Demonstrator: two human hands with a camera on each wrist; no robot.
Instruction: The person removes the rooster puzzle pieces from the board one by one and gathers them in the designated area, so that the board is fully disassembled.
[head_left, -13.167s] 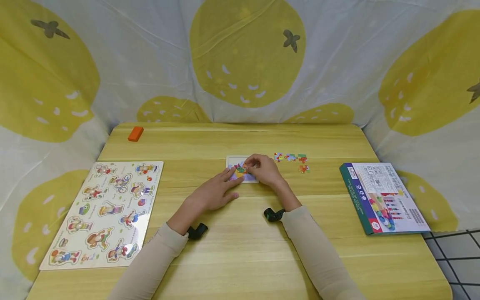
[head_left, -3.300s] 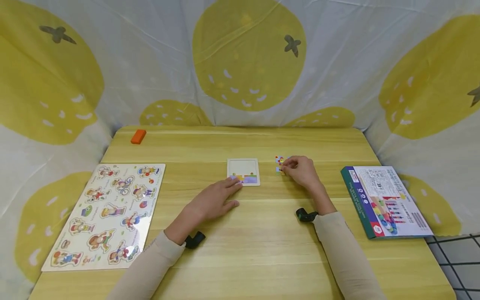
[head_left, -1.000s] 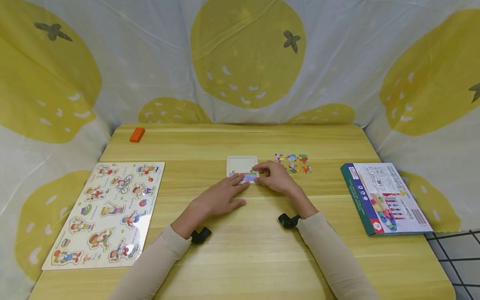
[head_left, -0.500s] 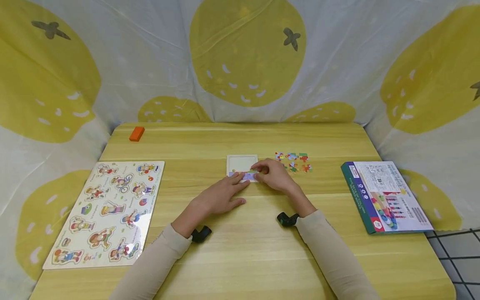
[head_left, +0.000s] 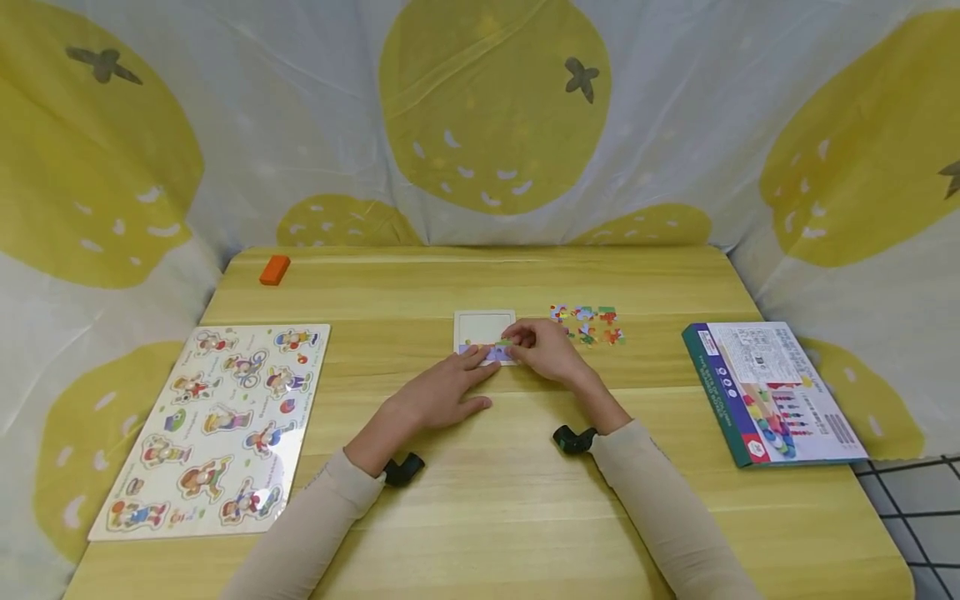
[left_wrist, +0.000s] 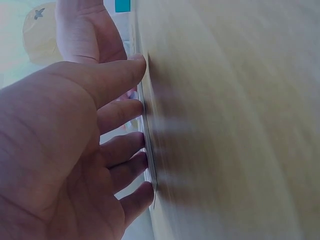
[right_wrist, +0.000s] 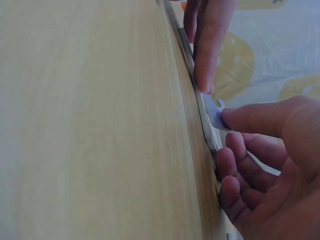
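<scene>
Pale wood fills most of my head view as the worktop [head_left: 480,517], and near its middle lies the small puzzle tray [head_left: 483,325], bare across its far part, with a lavender row of pieces [head_left: 495,353] along the near edge. The left hand [head_left: 435,392] lies with its fingers extended over the row's left part; the right hand [head_left: 547,350] is at the row's right end, thumb and forefinger drawn together. Beyond it I count at least five loose pieces [head_left: 583,313], some partly hidden. From the left wrist I get the tray nearly edge-on, the left fingers slightly apart and their tips along its rim; the pieces' fit cannot be read from this angle. From the right wrist I see a lavender piece [right_wrist: 215,112] slanted over the tray, clamped between the right thumb and, I think, the forefinger, while a left fingertip is at its other end; I cannot tell whether the two touch. I judge the step in hand to be seating this piece in the near row. To my mind, the next move calls for aligning its tabs, then pressing it flat while the left hand steadies its neighbours.
</scene>
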